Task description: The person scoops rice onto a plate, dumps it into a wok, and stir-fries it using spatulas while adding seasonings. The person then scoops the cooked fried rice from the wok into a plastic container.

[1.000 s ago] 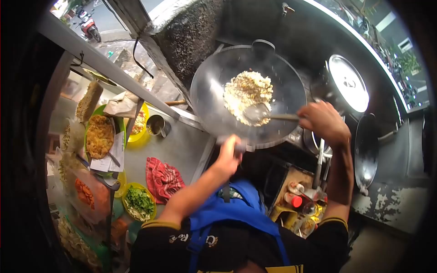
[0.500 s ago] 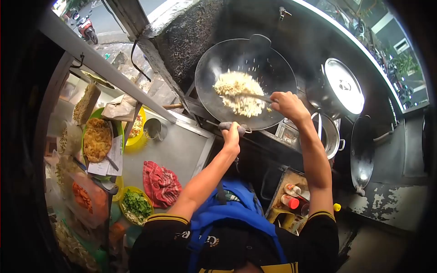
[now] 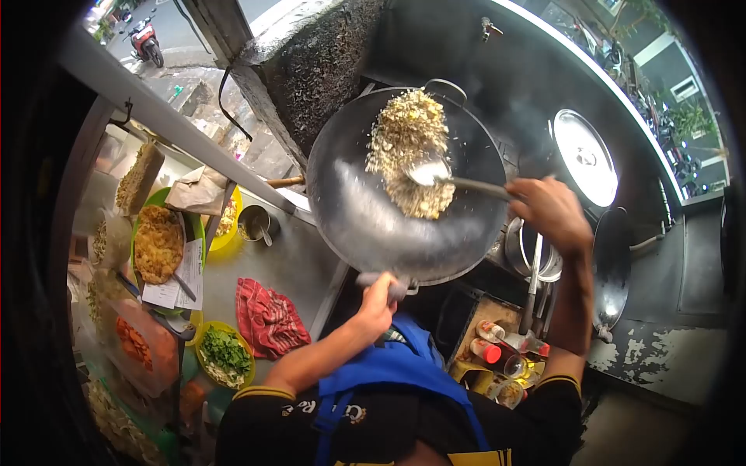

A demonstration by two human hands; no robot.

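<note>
A large dark wok (image 3: 357,225) is tilted on the stove. My left hand (image 3: 378,297) is closed on its near side, around a grey cloth-like grip (image 3: 395,287) at the handle. My right hand (image 3: 550,208) grips the shaft of a metal ladle (image 3: 474,185), whose bowl touches the rice. The fried rice (image 3: 408,136) is spread in a loose heap over the far middle of the wok, with some grains apart from it.
Left counter: red cloth (image 3: 268,318), bowl of greens (image 3: 225,353), metal cup (image 3: 255,224), omelette (image 3: 158,245) on a green plate. Right: lidded pot (image 3: 584,158), smaller pot (image 3: 519,248), second wok (image 3: 611,268). Seasoning jars (image 3: 488,352) stand below the stove.
The wok has come nearer to me and tipped, and the rice has spread toward its far side. My right hand has moved right and down, with the ladle bowl now in the rice.
</note>
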